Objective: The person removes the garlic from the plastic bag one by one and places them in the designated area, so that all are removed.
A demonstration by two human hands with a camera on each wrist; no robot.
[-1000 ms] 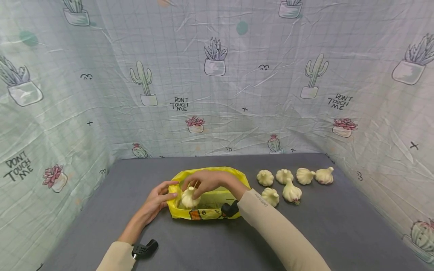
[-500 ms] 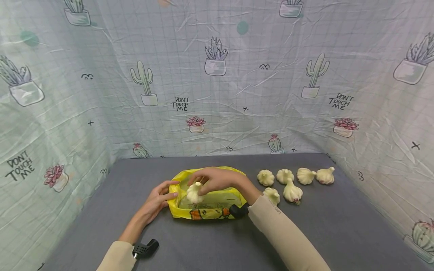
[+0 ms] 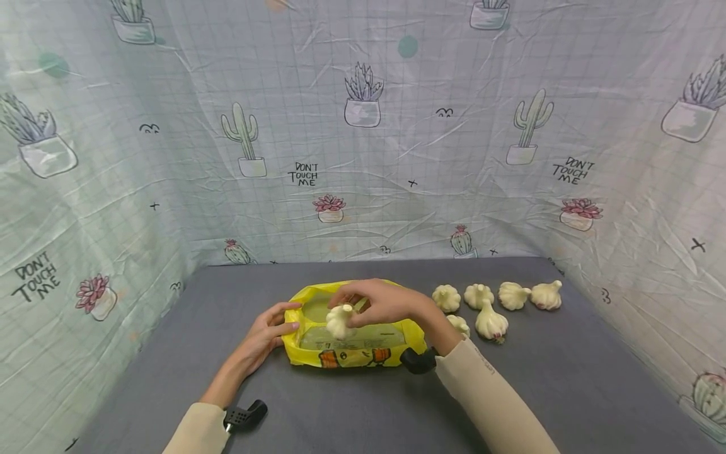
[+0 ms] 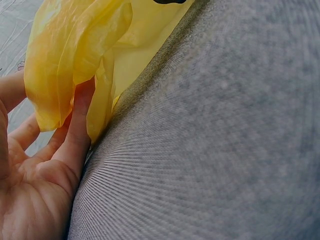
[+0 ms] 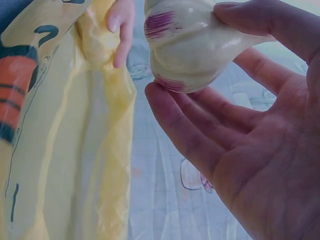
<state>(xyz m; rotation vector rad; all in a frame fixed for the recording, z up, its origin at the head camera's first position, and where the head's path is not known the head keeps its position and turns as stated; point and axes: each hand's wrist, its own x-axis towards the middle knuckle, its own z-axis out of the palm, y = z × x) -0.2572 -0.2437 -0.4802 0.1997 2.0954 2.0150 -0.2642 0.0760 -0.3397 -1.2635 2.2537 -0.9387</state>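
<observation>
My right hand (image 3: 386, 302) holds a garlic bulb (image 3: 339, 321) above the mouth of a yellow plastic bag (image 3: 354, 357). In the right wrist view, thumb and fingertips pinch the white garlic bulb (image 5: 192, 47), which has purple streaks. My left hand (image 3: 263, 337) grips the bag's left edge. Up close in the left wrist view, the left hand (image 4: 45, 175) has its fingers partly hidden by the folded yellow plastic (image 4: 75, 65). The bag lies with its mouth spread wide, its inner wall and printed front showing.
Several garlic bulbs (image 3: 491, 323) lie on the grey table (image 3: 340, 410) to the right of the bag; one is partly hidden by my right forearm. A cactus-print cloth (image 3: 386, 208) hangs behind and at both sides.
My right hand has lifted the garlic bulb from inside the bag, upward and to the right. The left hand has stayed at the bag's edge.
</observation>
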